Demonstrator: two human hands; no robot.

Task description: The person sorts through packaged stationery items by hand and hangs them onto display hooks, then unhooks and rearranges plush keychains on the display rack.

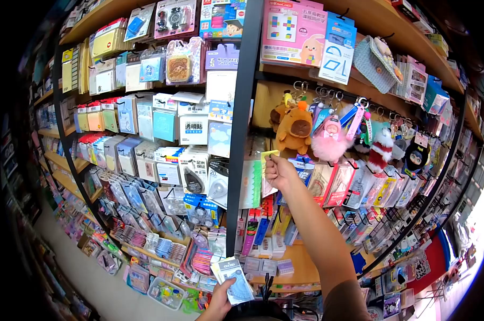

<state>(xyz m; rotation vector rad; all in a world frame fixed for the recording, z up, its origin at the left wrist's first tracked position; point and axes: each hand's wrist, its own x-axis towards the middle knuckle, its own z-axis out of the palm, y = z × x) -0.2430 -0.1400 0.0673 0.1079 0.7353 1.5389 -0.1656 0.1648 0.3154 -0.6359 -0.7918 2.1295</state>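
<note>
Low in the view, my left hand [219,302] is closed around a few flat packets of a ruler set [238,288]; a bluish protractor shape shows on the front one. My right arm reaches out to the rack, where my right hand [277,172] pinches a yellow-topped packet [268,154] near its upper edge. What this packet contains is hidden behind my fingers. Just left of it hangs a packet with a green wavy edge [251,182]. Directly above my right hand dangles a brown capybara plush keychain [295,131], beside a pink fluffy doll keychain [330,140].
A dark upright post [243,107] divides the two shelf bays. On the left, hooks carry notepads and a correction tape pack [194,174]. Ruler packs [341,184] hang right of my hand. A clear bin [166,293] stands on the floor at lower left.
</note>
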